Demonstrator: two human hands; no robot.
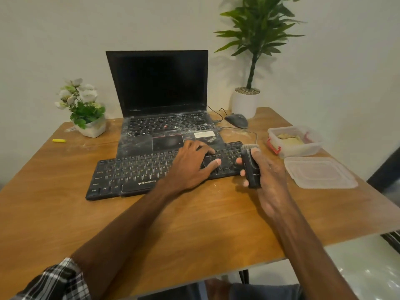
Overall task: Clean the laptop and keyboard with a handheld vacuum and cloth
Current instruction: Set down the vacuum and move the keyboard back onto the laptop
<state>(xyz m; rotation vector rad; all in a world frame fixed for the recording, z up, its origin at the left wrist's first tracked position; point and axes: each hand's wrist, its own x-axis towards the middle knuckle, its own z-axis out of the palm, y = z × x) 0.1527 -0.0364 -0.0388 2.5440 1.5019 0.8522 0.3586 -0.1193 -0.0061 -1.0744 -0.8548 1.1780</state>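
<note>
Vacuuming step, keyboard end. Your right hand [267,169] had its grip clenched round the handheld vacuum [251,167], brush at the keyboard [151,172] right edge; left hand [192,163] lay flat, steadying the keys. The laptop [160,113] behind looked dusty. Next: sweep along the rows.

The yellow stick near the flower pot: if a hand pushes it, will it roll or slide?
The yellow stick looks round and lies flat, so a sideways push would probably roll it. It seems small and light. The table is smooth there, so little would stop it.
</note>
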